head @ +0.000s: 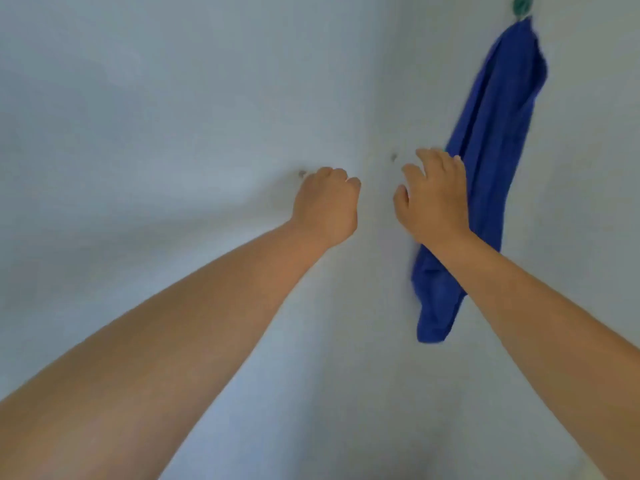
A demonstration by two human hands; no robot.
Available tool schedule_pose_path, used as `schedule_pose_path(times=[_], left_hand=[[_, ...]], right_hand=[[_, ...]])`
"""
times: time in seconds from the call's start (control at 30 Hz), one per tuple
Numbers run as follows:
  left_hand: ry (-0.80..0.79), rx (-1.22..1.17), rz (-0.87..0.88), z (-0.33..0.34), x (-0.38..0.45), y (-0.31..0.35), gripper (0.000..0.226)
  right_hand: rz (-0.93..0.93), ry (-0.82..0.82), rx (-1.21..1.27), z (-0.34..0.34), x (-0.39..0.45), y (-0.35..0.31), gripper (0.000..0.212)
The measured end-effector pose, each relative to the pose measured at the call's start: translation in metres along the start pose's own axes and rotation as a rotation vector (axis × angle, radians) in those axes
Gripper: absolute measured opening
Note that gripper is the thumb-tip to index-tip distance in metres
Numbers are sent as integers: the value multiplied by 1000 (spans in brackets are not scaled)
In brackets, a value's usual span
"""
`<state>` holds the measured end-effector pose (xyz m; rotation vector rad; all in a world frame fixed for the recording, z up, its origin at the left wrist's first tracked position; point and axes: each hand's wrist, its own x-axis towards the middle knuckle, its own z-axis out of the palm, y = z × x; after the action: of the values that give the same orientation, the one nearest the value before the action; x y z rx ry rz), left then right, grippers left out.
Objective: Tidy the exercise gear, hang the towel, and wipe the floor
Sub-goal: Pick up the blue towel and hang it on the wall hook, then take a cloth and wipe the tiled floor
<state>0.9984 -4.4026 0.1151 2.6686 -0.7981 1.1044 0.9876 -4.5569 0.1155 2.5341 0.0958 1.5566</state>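
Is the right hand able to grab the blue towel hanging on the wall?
Probably yes. The right hand is open, right beside the long blue cloth towel hanging from the green wall hook, and nothing sits between them.

Blue towel (pixel 491 161) — on wall hook (pixel 522 4)

Soft, even, cool light; faint shadows on wall (pixel 173 98); motion blur throughout; wide-angle stretch at edges.

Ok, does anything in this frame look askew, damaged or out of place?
Nothing is damaged. The blue towel hangs bunched from one corner on the green hook, so it drapes narrow and slanted rather than flat. The right hand is beside it, fingers relaxed; the left hand is curled, empty.
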Motion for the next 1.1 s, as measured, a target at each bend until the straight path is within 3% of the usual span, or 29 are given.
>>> schedule_pose_path(times=[0.1, 0.2, 0.4, 0.73, 1.1], left_hand=[[-178, 203, -158, 12, -141, -66, 28], [-522, 230, -433, 5, -299, -115, 41], [-769, 273, -841, -62, -555, -162, 53], [-890, 175, -1344, -158, -846, -267, 52], [-912, 195, -1580, -316, -1075, -499, 56]], right_hand=[[-13, -286, 258, 3, -71, -118, 43], [-99, -638, 389, -5, -153, -241, 52], [-423, -971, 604, -74, -308, -465, 58], [-831, -1210, 691, -162, -452, -751, 58], [-1072, -1263, 766, -269, -454, -1122, 64]])
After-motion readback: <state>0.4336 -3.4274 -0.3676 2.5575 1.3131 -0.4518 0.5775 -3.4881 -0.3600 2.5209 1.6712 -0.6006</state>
